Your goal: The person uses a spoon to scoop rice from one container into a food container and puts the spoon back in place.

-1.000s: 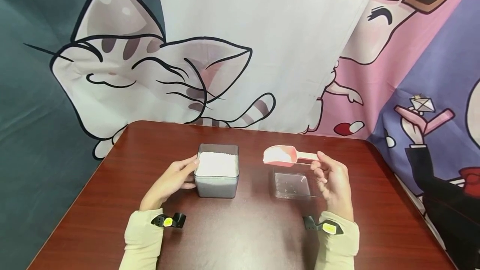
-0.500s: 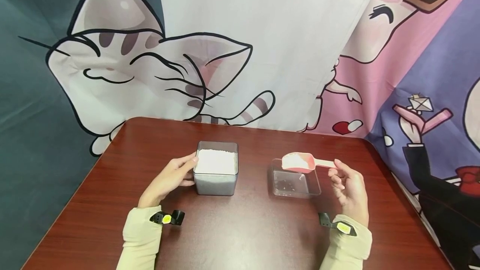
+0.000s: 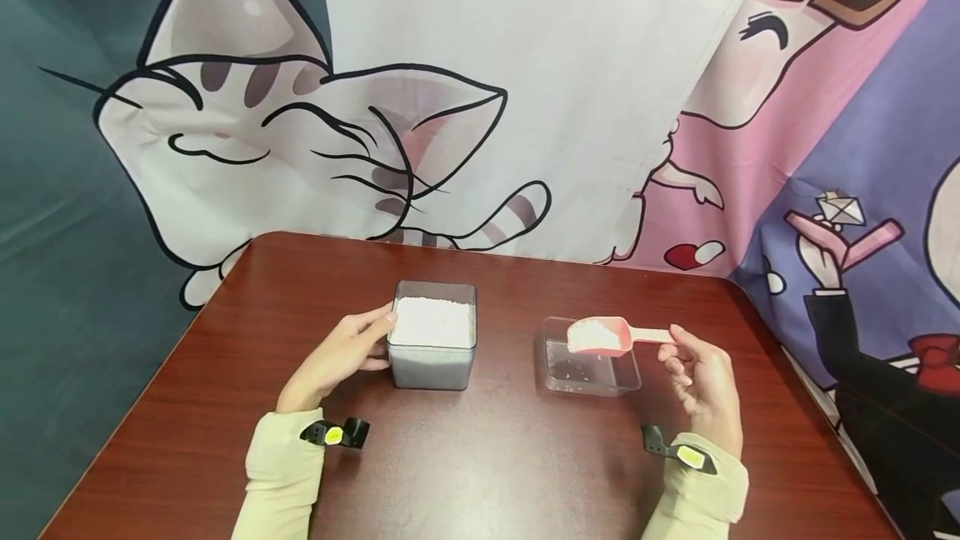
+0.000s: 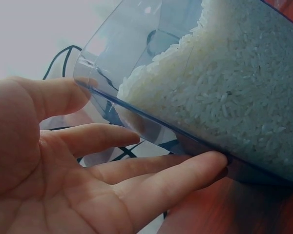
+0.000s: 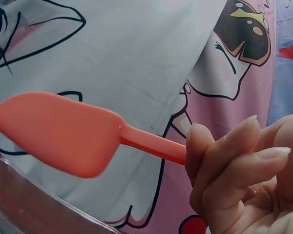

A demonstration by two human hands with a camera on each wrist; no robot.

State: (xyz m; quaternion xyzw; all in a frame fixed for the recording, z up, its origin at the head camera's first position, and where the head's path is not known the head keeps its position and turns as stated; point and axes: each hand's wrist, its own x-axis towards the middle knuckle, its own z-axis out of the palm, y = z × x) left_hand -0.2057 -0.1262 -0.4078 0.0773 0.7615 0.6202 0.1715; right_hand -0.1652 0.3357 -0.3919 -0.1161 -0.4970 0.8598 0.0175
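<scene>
A grey see-through container [image 3: 431,369] filled with white rice [image 3: 435,322] stands on the table. My left hand [image 3: 335,362] rests against its left side; in the left wrist view the fairly straight fingers [image 4: 171,187] touch the wall and the thumb lies at the corner of the rim. Between thumb and fingers, my right hand [image 3: 707,386] pinches the handle end of a pink scoop [image 3: 618,335]. Rice lies in the scoop, which hangs roughly level above a shallow clear plastic box [image 3: 588,375]. The right wrist view shows only the underside of the scoop bowl [image 5: 63,134].
A few loose grains lie in the bottom of the clear box. Both vessels stand on a dark red-brown wooden table [image 3: 480,457], with a stretch of tabletop between them. A printed cartoon curtain [image 3: 570,90] hangs behind the table's far edge.
The right hand has moved the scoop of rice to the right and slightly lower, from beside the clear box to over it. The left hand stays at the container.
</scene>
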